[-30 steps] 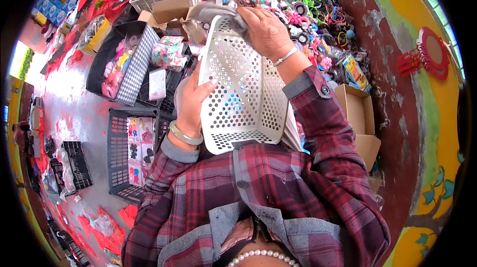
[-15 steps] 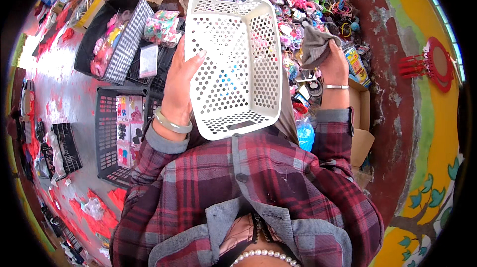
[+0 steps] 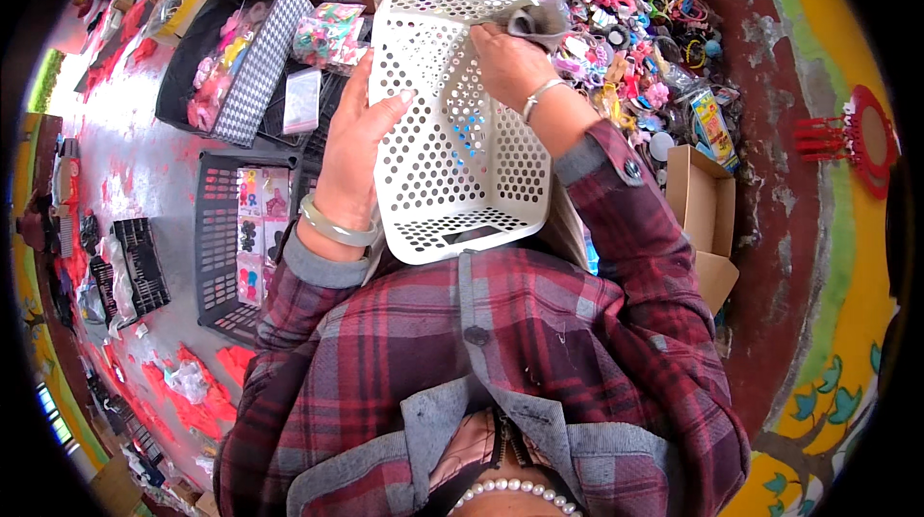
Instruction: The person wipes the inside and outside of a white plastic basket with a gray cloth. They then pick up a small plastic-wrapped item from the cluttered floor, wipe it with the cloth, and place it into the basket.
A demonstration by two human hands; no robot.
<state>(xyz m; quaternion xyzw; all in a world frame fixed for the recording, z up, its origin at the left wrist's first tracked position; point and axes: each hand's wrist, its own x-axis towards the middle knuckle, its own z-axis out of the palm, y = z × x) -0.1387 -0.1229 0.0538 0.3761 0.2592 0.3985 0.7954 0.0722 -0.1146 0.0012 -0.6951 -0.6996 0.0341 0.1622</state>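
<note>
A white perforated plastic basket (image 3: 433, 192) is held in front of my chest, its open side toward me. My left hand (image 3: 358, 146) grips its left wall, the thumb over the rim and the other fingers hidden behind. In my right hand (image 3: 515, 63) is a grey cloth (image 3: 541, 22), bunched up and pressed against the inside of the basket near its far right wall. Part of the cloth is hidden by that hand.
Hair ties and small accessories lie in a heap (image 3: 616, 7) beyond the basket. To the left stand a houndstooth-patterned bin (image 3: 265, 64) and a dark crate (image 3: 214, 228) with carded items. An open cardboard box (image 3: 717, 209) sits at right, beside a painted wall (image 3: 857, 64).
My right hand has moved left with the cloth, from beside the basket to its inside. My left hand keeps its hold on the basket's left wall.
</note>
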